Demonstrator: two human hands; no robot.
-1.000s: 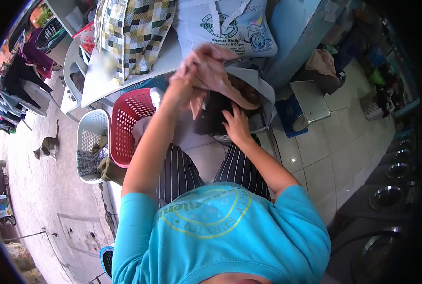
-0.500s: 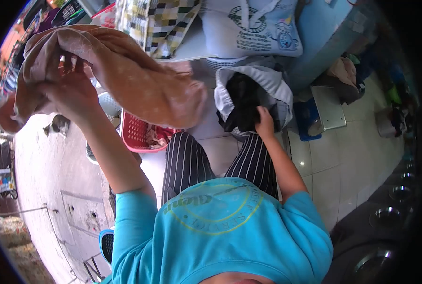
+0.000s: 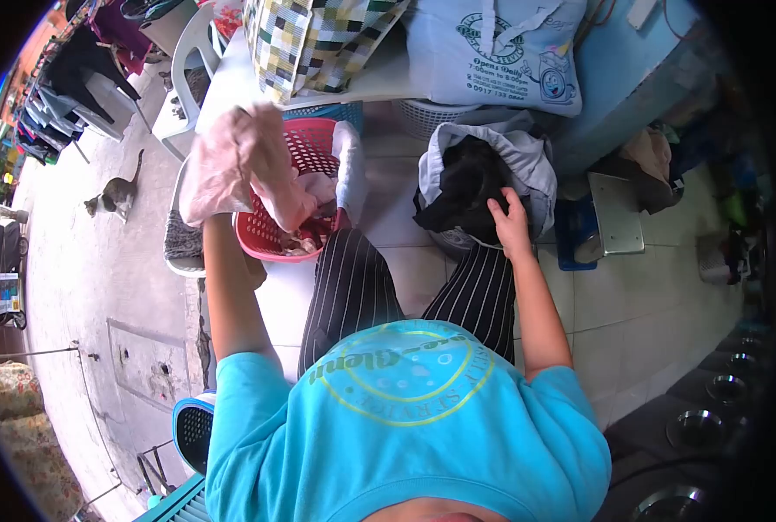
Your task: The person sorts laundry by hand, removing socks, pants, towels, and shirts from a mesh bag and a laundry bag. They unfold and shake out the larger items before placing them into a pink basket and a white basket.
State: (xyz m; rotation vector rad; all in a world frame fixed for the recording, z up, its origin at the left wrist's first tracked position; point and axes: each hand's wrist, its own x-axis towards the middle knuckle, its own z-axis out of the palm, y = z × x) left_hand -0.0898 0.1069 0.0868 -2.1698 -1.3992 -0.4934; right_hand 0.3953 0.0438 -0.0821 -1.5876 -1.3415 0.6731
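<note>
Currently, we find the pink cloth (image 3: 240, 161) raised at the left of the red laundry basket (image 3: 310, 137), its lower end hanging over the opening. It hides the left hand, so we cannot tell that grip. We note the right hand (image 3: 511, 230) against black garments (image 3: 471, 181) in a light-grey fabric bag (image 3: 527, 165), fingers slightly parted; whether they pinch fabric is unclear. We judge two risks: a loose hold could drop the pink cloth onto the tiled floor (image 3: 614, 300); a tug could spill the overhanging black garments. Obstacles: white cloth (image 3: 348, 165) draped over the red rim; striped trousers (image 3: 349, 283) close in front; behind, a table (image 3: 379, 84) bearing a checked bag (image 3: 323, 43) and printed tote (image 3: 497, 74).
</note>
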